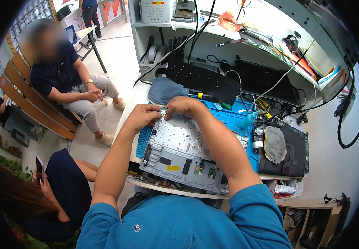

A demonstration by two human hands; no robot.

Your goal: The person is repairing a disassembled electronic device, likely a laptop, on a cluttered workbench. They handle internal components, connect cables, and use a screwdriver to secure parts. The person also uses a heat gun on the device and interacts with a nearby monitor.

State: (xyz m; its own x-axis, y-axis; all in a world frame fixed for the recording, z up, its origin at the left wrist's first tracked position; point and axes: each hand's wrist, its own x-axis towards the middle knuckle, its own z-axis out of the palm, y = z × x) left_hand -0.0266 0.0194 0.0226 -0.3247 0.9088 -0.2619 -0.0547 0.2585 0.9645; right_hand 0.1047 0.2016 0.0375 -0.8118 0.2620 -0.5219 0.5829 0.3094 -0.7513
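A silver-grey laptop case (175, 139), with its inner side up, lies tilted on a blue repair mat (143, 143). My left hand (145, 116) is closed at the far left corner of the case, thumb and fingers pinching its edge. Beside it, my right hand (183, 107) bends down over the same corner with its fingers pressed together. Between the fingertips shows a small metal hinge piece (163, 111). Whatever my right fingers hold is too small to make out. My right forearm covers part of the case's right side.
Behind my hands lie a grey-blue cloth (167, 90), a screwdriver (203, 96) and a black perforated panel (204, 79). To the right are a teal bottle (249, 119) and a round grey pad (274, 144) on a black laptop (293, 151). Cables hang overhead. Two people sit at left.
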